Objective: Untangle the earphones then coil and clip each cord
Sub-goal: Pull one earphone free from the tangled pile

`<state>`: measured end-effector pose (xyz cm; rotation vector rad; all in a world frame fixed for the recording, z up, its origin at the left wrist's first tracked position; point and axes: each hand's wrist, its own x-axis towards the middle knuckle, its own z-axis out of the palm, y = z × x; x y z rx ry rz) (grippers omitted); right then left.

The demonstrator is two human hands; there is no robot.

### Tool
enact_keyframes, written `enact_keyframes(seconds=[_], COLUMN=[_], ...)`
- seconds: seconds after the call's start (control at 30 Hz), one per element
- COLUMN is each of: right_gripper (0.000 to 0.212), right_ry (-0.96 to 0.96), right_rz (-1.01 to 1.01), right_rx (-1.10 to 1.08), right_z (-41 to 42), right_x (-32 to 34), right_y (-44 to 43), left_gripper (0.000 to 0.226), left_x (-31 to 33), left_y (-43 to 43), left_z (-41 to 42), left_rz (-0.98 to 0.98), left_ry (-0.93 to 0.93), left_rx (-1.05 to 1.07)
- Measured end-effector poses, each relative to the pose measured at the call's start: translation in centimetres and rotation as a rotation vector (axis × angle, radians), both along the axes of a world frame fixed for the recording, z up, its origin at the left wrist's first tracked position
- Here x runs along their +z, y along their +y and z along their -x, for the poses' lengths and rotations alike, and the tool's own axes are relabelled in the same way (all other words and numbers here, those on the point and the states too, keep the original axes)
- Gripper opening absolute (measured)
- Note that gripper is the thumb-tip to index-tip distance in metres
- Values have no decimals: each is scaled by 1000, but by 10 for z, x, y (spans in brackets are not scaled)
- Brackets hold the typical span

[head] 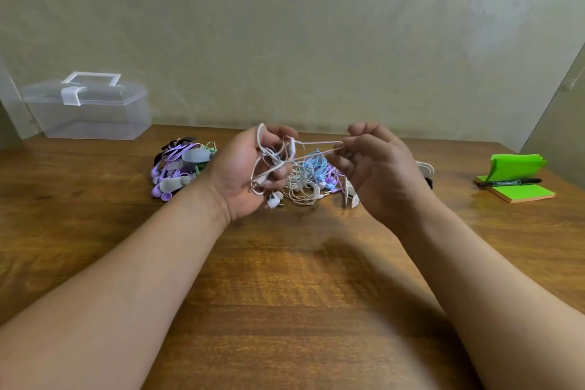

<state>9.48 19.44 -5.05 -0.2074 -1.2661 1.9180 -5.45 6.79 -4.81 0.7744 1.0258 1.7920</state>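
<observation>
My left hand (243, 174) holds loops of a white earphone cord (269, 152) above the wooden table (285, 294), fingers curled round them. A stretch of that cord (319, 147) runs taut to my right hand (376, 174), which pinches it between thumb and fingers. Below and behind the hands lies a tangle of white, blue and purple earphones (311, 174). To the left rests a heap of purple and green earphones with grey clips (180, 168). White clips (351, 196) lie beside my right hand.
A clear plastic box with a handle (88, 108) stands at the back left against the wall. At the right lie green sticky notes (519, 191) with a black marker (509, 182) on them.
</observation>
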Motion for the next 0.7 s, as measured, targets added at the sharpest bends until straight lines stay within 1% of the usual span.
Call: enact_keyframes(seconds=[0.07,0.13,0.2,0.27,0.3,0.33,0.4,0.43,0.47,0.5,0.53,0.6,0.63,0.7], right_gripper=[29,34,34,40,45,52,57,53,43,30,21,15,14,18], right_ry=[17,-52,-209,-349,-401,-433,-444,-438,-442,-463,-488,-559,-579,-528], right_rz=[13,-3,-114,-304,-409,-495,-551,-555,-548,-546,-549,-536,-475,-258], right_rx=[22,-67,-198,-222,-173,-75,186,290,343,334,271,85,16,-49], right_z=[0,1,2,1,0,-1,-1,0,2,3,4,3,2,1], right_x=[-1,-3,-6,-9,-11,-11,-13,-14,-14,-15,-16,-17,-16,-12], right_y=[2,4,3,0,-1,-4,-14,-19,-24,-27,-28,-22,-17,-9], left_gripper=[21,23,23,24,23,22,21,20,19,19,20,21,20,23], left_x=[4,8,10,12,12,13,11,11,10,9,7,3,1,-1], left_y=[-1,-3,-5,-8,-9,-9,-8,-6,-5,-5,-5,-3,-3,-1], left_z=[2,5,7,7,7,5,2,1,0,-2,-2,-2,-1,0], left_rz=[-98,-164,-184,-184,-185,-184,-171,-165,-151,-124,-80,29,78,129], left_ry=[-27,-64,-113,-153,-161,-158,-142,-121,-88,-43,1,57,84,126], left_rx=[22,38,23,-10,-26,-39,-55,-71,-85,-94,-91,-55,-35,-31])
